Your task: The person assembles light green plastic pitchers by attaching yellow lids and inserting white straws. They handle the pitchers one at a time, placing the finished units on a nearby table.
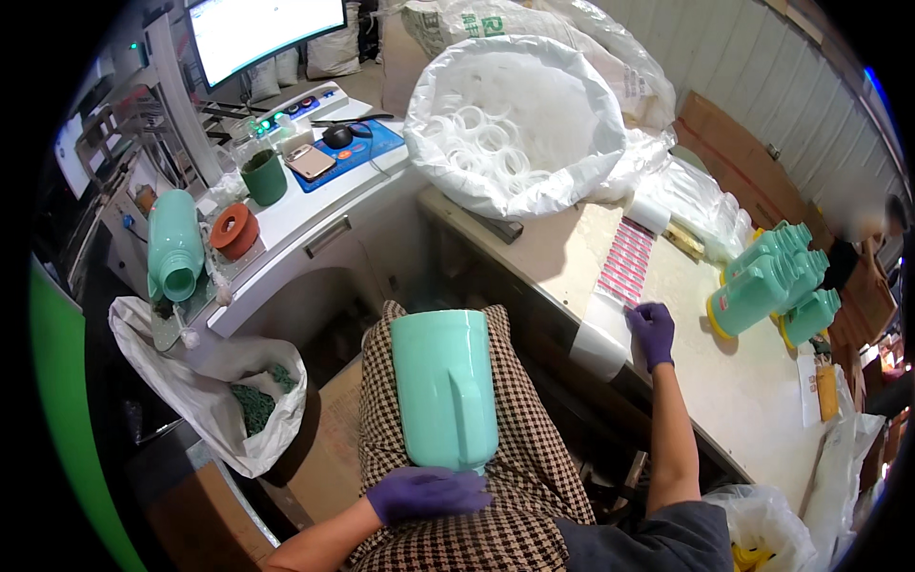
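A mint-green plastic jug [443, 386] with a moulded handle lies across my lap, its base away from me and its neck toward me. My left hand [429, 496], in a purple glove, rests by the neck, fingers stretched out flat and slightly blurred; part of the neck is hidden. On the table to the right, a strip of red-and-white labels [626, 262] runs from a white roll [648, 213], and its pale backing hangs over the edge. My right hand [653, 334], also purple-gloved, has curled fingers pinching the strip's right edge.
A white-lined container [519, 200] of translucent rings stands ahead. Several green jugs [753, 296] with yellow bases stand at right. On the left desk are another jug [175, 238], an orange ring-shaped part [234, 232], a phone [310, 162] and a mouse [337, 136]. A white sack [214, 405] holds green scraps.
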Demonstrator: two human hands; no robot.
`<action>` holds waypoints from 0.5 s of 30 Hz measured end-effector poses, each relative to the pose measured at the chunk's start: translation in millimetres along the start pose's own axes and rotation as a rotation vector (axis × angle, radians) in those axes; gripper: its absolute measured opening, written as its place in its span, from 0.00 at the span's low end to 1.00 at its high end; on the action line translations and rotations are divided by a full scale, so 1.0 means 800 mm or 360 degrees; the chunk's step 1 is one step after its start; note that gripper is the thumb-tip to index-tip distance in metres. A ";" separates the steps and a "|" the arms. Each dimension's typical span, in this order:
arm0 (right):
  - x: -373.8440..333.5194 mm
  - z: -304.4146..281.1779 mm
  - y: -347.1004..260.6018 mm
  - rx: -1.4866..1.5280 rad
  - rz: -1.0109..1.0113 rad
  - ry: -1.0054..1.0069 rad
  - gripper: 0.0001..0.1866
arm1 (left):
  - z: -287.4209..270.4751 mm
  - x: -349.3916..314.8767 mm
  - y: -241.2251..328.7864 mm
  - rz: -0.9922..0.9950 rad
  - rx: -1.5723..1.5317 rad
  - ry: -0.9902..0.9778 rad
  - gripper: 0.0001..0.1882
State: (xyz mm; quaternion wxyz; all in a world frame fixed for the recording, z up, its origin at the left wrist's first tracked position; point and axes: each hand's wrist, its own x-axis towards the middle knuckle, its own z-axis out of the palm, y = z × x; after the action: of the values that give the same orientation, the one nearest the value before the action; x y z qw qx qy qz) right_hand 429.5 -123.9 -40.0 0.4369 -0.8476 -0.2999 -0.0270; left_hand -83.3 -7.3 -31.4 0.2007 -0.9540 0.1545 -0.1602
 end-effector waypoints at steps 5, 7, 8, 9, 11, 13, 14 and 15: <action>-0.087 -0.013 -0.147 0.0603 -0.0103 -0.0276 0.04 | -0.002 -0.001 -0.002 0.0037 0.0086 -0.0076 0.33; -0.111 -0.004 -0.222 0.0817 -0.0296 -0.0627 0.05 | -0.002 0.001 0.004 -0.0009 -0.0255 -0.0073 0.29; -0.120 0.002 -0.258 0.0922 -0.0146 -0.0843 0.05 | -0.006 0.000 0.000 0.0033 -0.0033 -0.0081 0.29; -0.123 0.011 -0.285 0.0976 -0.0115 -0.1012 0.06 | -0.008 0.000 -0.005 0.0077 0.0194 -0.0077 0.29; -0.121 0.032 -0.313 0.1035 -0.0130 -0.1253 0.09 | -0.010 0.002 -0.013 0.0171 0.0638 -0.0051 0.29; -0.116 0.060 -0.322 0.1035 -0.0203 -0.1434 0.11 | -0.010 0.003 -0.012 0.0237 0.1052 -0.0023 0.29; -0.113 0.065 -0.327 0.1028 -0.0160 -0.1469 0.12 | -0.009 0.002 -0.010 0.0217 0.0927 -0.0013 0.29; -0.112 0.071 -0.332 0.1011 -0.0116 -0.1514 0.12 | -0.006 0.001 -0.007 0.0188 0.0799 -0.0003 0.30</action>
State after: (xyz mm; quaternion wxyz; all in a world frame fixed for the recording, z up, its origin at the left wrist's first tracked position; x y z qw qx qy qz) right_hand 202.4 -7.7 89.8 0.4858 -0.5827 -0.4860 0.4339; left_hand -83.3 -4.6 -24.5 0.4404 -0.8638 0.1653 -0.1806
